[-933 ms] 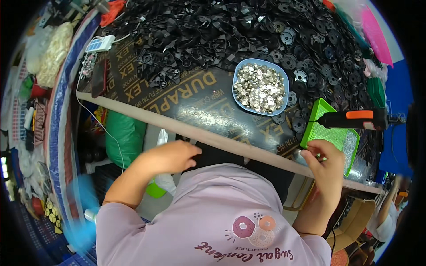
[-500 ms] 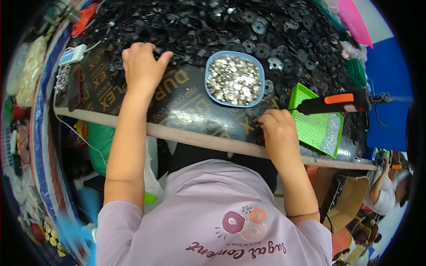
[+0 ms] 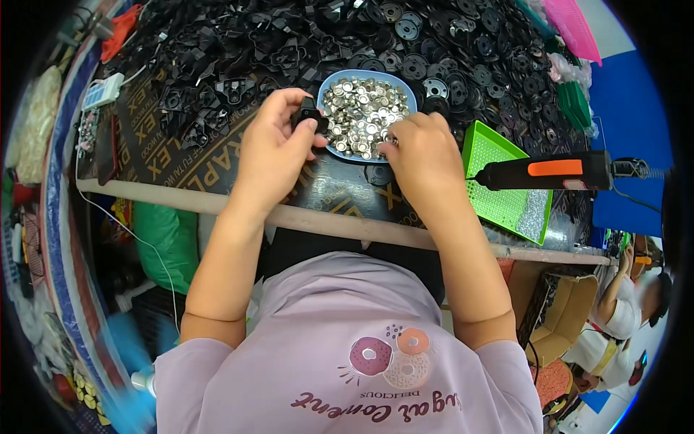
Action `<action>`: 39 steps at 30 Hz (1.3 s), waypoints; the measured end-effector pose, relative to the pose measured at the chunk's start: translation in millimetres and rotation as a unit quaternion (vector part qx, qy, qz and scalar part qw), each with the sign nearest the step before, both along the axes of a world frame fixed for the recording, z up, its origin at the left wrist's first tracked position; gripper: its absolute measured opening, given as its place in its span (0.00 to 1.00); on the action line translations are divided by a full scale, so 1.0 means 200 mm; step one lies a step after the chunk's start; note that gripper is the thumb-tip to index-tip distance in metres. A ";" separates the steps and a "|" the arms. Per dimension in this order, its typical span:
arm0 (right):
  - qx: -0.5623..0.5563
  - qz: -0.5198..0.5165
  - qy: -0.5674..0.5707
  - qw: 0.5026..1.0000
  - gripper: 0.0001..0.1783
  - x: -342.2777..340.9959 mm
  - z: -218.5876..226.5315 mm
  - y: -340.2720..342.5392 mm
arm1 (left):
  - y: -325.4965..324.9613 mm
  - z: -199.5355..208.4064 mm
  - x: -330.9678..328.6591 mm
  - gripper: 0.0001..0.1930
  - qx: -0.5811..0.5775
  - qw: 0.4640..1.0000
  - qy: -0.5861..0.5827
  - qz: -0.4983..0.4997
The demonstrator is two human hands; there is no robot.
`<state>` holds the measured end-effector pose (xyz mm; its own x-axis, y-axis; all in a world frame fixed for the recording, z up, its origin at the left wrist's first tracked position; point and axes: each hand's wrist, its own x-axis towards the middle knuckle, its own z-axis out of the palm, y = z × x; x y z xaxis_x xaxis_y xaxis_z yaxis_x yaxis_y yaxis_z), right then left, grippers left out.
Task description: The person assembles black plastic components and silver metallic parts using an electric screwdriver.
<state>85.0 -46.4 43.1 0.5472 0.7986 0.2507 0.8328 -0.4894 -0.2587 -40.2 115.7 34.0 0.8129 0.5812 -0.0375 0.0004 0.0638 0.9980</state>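
Observation:
My left hand [image 3: 278, 145] grips a small black plastic part [image 3: 309, 112] between thumb and fingers, just left of the blue bowl. The blue bowl [image 3: 334, 150] is full of small round silver metal pieces [image 3: 361, 108]. At the bowl's lower right edge is my right hand [image 3: 426, 148], its fingers pinched together among the metal pieces. Whatever those fingertips hold is too small and covered to make out. A dark round disc [image 3: 377, 174] lies on the table just below the bowl, beside my right wrist.
Black plastic parts [image 3: 231, 54] heap across the back of the table, with black discs [image 3: 491, 79] toward the right. A black and orange electric screwdriver [image 3: 557, 171] hangs over a green tray [image 3: 473, 141] holding small silver bits. A white power strip [image 3: 103, 91] lies far left.
My left hand has come from the black heap toward the bowl and now holds a black plastic part. My right hand has moved up and left from the table to the bowl's edge.

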 end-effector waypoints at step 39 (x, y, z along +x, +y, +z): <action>0.355 -0.040 0.293 0.887 0.07 -0.14 -0.07 0.06 | -0.25 -0.01 0.06 0.18 -0.173 0.975 -0.128 -0.059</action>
